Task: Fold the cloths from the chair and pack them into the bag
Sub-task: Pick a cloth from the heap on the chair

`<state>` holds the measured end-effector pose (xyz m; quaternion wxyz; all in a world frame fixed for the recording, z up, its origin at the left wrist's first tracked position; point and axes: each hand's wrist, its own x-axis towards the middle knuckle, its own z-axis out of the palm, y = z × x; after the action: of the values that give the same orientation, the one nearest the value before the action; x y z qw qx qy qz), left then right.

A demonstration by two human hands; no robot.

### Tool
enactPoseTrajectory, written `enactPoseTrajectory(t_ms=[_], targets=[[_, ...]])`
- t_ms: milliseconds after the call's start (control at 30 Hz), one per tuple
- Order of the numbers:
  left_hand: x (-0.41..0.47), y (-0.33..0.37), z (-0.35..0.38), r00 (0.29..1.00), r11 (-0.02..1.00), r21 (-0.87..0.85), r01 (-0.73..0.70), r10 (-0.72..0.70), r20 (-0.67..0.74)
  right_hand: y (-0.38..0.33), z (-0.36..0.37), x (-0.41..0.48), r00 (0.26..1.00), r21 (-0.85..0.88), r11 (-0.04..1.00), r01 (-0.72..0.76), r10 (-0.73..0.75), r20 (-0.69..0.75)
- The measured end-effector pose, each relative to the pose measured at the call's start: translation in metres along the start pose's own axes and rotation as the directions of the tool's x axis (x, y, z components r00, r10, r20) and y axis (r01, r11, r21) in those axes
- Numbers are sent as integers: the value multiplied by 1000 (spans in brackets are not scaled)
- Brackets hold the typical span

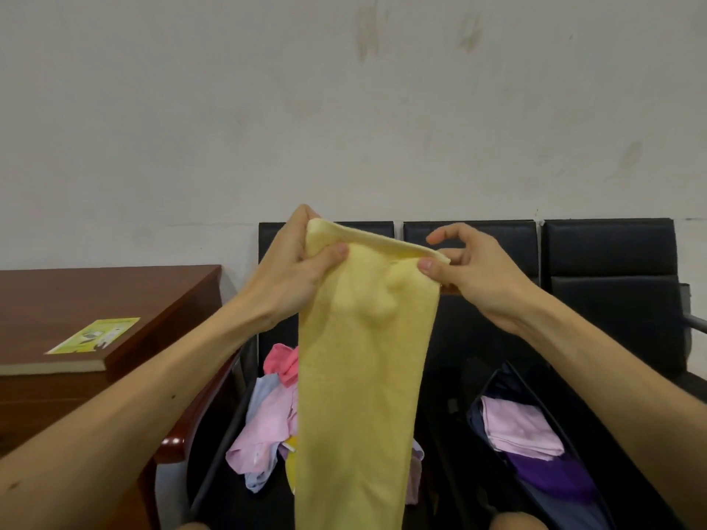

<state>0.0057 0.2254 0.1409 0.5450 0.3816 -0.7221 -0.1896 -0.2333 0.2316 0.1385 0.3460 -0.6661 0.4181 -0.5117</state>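
Observation:
A yellow cloth (359, 376) hangs lengthwise in front of me, held up by its top edge. My left hand (298, 262) grips the top left corner and my right hand (470, 265) pinches the top right corner between thumb and fingers. Behind the cloth, a heap of pink, light blue and coral cloths (264, 422) lies on the seat of a black chair (329, 231). On the seat to the right stands an open dark bag (535, 399), with a folded pink cloth (520, 430) on top of a purple one (551, 472) inside.
A brown wooden desk (114, 296) stands at the left, with a book with a green cover (84, 346) near its edge. A third black chair (612, 285) stands at the far right against the white wall. My knees show at the bottom edge.

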Motion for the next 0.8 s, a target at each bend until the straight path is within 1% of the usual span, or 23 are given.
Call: enactPoseTrajectory(t_ms=[67,133,200,267,300,367,433,500,533,600,667,700,733,800], targets=[[-1,1,9,1000,1000,-24,-12,12,-24,16,8,0,997,134,989,-68,72,-26],[0,-2,17,999,996,-93,-11,8,-34,33,21,1,988,242,960,-144,155,-28],[2,-8,23,1000,986,-169,-2,-2,-29,54,38,-2,974,401,892,-208,227,-1],[4,-11,27,999,976,-218,18,-25,-29,79,57,-14,952,524,796,-304,278,129],[6,-12,28,998,970,-239,34,-43,-34,91,67,-24,932,540,760,-361,288,219],[9,-17,27,996,964,-262,56,-74,-58,109,84,-44,868,514,709,-483,310,387],[10,-22,22,991,967,-241,77,-101,-85,120,92,-53,822,486,686,-542,310,478],[12,-28,15,986,973,-209,99,-125,-113,122,95,-54,813,468,694,-547,308,494],[12,-30,10,982,974,-197,112,-138,-127,120,94,-54,814,440,717,-541,317,486],[13,-34,2,975,976,-183,121,-151,-164,117,91,-57,809,318,788,-527,351,471],[13,-39,-7,966,988,-96,121,-139,-216,115,87,-62,795,185,841,-508,376,476],[13,-43,-13,961,990,-40,132,-138,-241,113,84,-64,790,154,849,-505,383,479],[15,-47,-17,956,989,18,148,-138,-258,110,80,-65,792,162,848,-505,380,479],[16,-64,-25,942,965,144,219,-170,-290,96,75,-63,806,288,808,-513,338,486]])
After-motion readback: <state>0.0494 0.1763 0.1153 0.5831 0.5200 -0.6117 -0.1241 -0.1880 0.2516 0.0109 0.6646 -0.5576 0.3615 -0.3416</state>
